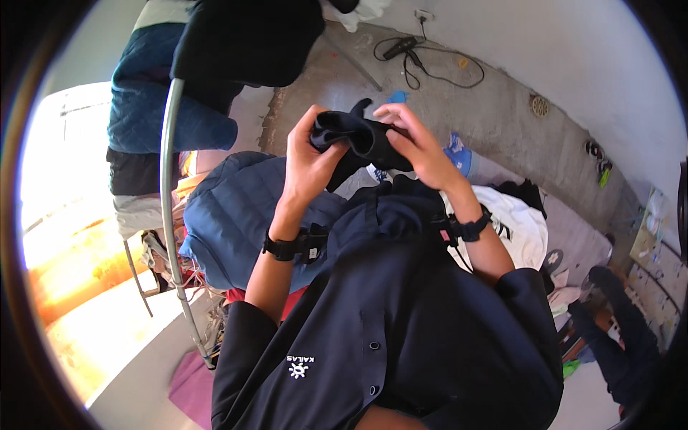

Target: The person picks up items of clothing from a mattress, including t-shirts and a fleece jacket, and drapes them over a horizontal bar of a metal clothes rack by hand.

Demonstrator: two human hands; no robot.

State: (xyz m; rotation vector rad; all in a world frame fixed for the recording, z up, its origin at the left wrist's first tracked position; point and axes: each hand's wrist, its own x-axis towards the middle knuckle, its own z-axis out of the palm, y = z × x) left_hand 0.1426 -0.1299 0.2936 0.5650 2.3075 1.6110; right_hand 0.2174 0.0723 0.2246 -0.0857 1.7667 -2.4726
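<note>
My left hand (pixel 313 156) grips the left side of a bunched black cloth item (pixel 384 142), its thumb pressed at the rolled, open edge. On the right side of the same cloth, my right hand (pixel 422 145) holds it between thumb and fingers. The cloth forms folded loops that face me, and a narrow end sticks up between the hands. What kind of garment it is cannot be told. Both wrists bear black straps with small devices. Below the hands a blue quilted jacket (pixel 252 215) lies to the left and a white printed garment (pixel 529 236) to the right.
A metal rack pole (pixel 167 161) rises at left, with dark and blue clothes (pixel 161 118) hung beside it. On the concrete floor ahead lie a black corded appliance (pixel 400 48) and a blue scrap (pixel 398 97). Shoes (pixel 599 156) stand near the right wall. Dark trousers (pixel 618 333) are at lower right.
</note>
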